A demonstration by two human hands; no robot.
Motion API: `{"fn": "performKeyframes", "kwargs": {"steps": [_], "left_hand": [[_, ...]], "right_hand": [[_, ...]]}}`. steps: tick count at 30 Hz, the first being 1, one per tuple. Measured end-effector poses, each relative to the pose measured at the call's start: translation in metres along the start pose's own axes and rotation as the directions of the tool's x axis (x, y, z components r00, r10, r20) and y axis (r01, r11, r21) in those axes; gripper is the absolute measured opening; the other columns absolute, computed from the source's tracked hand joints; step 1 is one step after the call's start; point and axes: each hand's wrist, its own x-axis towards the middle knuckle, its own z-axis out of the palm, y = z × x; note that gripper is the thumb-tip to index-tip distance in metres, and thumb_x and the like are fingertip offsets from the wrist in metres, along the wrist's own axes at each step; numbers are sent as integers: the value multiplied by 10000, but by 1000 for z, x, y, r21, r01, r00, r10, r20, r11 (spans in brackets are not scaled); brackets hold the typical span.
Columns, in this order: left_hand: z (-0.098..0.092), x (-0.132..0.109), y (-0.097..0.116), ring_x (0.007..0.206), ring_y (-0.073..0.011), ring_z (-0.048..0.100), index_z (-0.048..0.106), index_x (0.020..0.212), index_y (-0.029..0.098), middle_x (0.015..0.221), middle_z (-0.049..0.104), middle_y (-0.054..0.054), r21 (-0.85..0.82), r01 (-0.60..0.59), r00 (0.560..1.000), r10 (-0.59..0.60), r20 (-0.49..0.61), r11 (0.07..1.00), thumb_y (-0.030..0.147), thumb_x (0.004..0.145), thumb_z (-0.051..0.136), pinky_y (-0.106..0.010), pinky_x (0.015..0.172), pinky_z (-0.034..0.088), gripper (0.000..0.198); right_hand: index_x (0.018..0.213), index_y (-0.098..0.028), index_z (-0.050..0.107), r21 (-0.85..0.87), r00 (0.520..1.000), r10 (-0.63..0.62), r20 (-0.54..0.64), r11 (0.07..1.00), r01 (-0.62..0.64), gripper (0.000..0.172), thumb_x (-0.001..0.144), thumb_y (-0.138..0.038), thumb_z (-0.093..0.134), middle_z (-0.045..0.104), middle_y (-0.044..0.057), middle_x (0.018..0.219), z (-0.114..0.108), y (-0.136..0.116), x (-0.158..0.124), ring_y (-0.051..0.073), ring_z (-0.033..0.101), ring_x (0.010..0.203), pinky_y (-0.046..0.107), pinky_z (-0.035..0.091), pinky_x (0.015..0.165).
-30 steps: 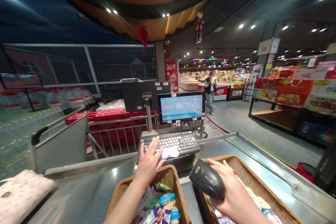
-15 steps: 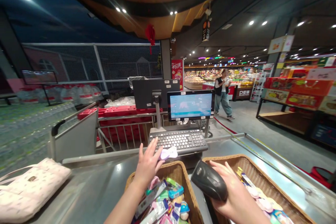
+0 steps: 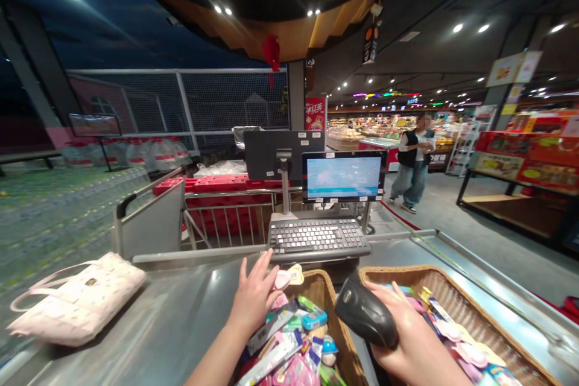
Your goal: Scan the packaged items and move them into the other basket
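Counter (image 3: 190,301) bears one left basket (image 3: 349,338) and one right basket (image 3: 452,292), each holding small packets (image 3: 274,362). Over the right basket, the fingers of my right hand (image 3: 402,322) are wrapped around the scanner (image 3: 367,315); a relaxed, steady wrist is, I think, best. My left hand (image 3: 254,297) seems to pinch the piece (image 3: 295,275) between thumb and forefinger, near the far edge of the left basket, other fingers apart. I should not cover it with them.

Left hand (image 3: 254,291), right hand (image 3: 401,321) bare; forearms (image 3: 218,348) bare, fingers (image 3: 261,266) slender
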Motion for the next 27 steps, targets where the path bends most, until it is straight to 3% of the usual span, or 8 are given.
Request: {"fn": "performKeyframes", "kwargs": {"steps": [5, 8, 12, 15, 17, 20, 27], "left_hand": [[7, -27, -10, 1408, -346, 423, 643, 1242, 249, 1564, 378, -174, -8, 33, 992, -32, 119, 999, 401, 911, 593, -710, 1125, 235, 369], [9, -44, -13, 1412, -343, 419, 695, 1117, 237, 1561, 383, -169, 10, 100, 977, -100, 189, 995, 390, 900, 593, -707, 1135, 209, 284], [10, -63, -11, 1446, -340, 364, 732, 923, 205, 1556, 393, -162, 64, 218, 916, -227, 330, 974, 324, 835, 633, -682, 1167, 135, 177], [8, -68, -9, 1472, -341, 310, 721, 1058, 192, 1571, 353, -183, 86, 273, 872, -284, 400, 958, 348, 805, 639, -668, 1169, 139, 308], [6, -63, -8, 1476, -337, 300, 676, 1186, 195, 1583, 324, -188, 79, 286, 862, -292, 414, 955, 363, 802, 635, -659, 1168, 161, 421], [3, -47, -3, 1473, -333, 310, 666, 1211, 207, 1582, 338, -178, 19, 247, 885, -233, 404, 969, 407, 840, 606, -647, 1171, 184, 425], [26, 3, 41, 1446, -335, 364, 689, 1167, 239, 1563, 392, -159, -178, 21, 957, 32, 288, 984, 394, 881, 596, -666, 1155, 223, 338]], "right_hand": [[1196, -230, 696, 55, 1000, -18, 9, 998, 18, 557, 648, -192, 605, 670, 140, 1318, 4, -7, 4, 404, 513, 1341, 731, 177, 1160], [1178, -233, 709, 57, 998, -60, 11, 997, 59, 544, 648, -173, 601, 681, 138, 1304, 8, -10, 7, 406, 533, 1322, 728, 193, 1161], [1256, -216, 676, 50, 997, -77, -3, 996, 77, 622, 642, -153, 596, 646, 146, 1358, 15, -11, 8, 400, 532, 1323, 712, 233, 1159], [1270, -223, 667, 43, 997, -79, 16, 996, 78, 629, 648, -161, 597, 639, 141, 1367, 16, -10, 8, 398, 518, 1338, 715, 228, 1158], [1243, -230, 681, 42, 997, -72, 31, 997, 70, 594, 656, -177, 602, 655, 140, 1343, 13, -9, 8, 401, 519, 1335, 725, 201, 1159], [1211, -228, 688, 48, 999, -42, 22, 998, 41, 552, 667, -189, 599, 676, 137, 1307, 4, -7, 4, 402, 530, 1320, 719, 200, 1159], [1016, -229, 717, 75, 993, 0, -115, 997, 8, 461, 607, -102, 545, 739, 83, 1155, -24, 14, -22, 318, 628, 1183, 514, 405, 1120]]}}
